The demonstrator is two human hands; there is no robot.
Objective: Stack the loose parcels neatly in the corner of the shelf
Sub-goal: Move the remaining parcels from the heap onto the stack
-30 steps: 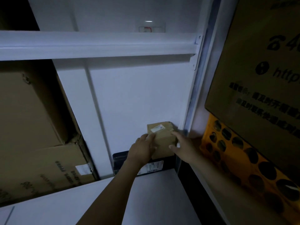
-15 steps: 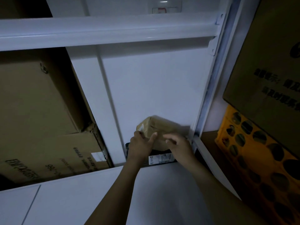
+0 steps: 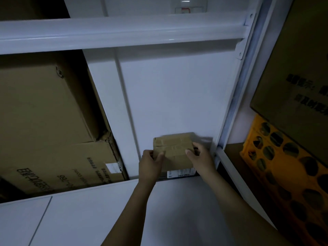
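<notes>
**Both hands on the brown parcel, back corner of the shelf**

You held the brown parcel (image 3: 173, 151) between your two hands. Your left hand (image 3: 150, 164) gripped its left edge, thumb (image 3: 161, 155) laid on the taped face and the other fingers curled round behind. Your right hand (image 3: 202, 158) gripped the right edge the same way, thumb (image 3: 189, 152) in front.

Just below your fingers lay a flat dark parcel (image 3: 180, 174) with a white label. Motion blur hid whether the brown one rested on it.

Right of your right fingers rose the white shelf post (image 3: 230, 112). Beyond it stood a yellow crate (image 3: 284, 166). Well left of your left fingers sat large cartons (image 3: 44, 112). Under your forearms ran the white shelf board (image 3: 177, 210).
</notes>
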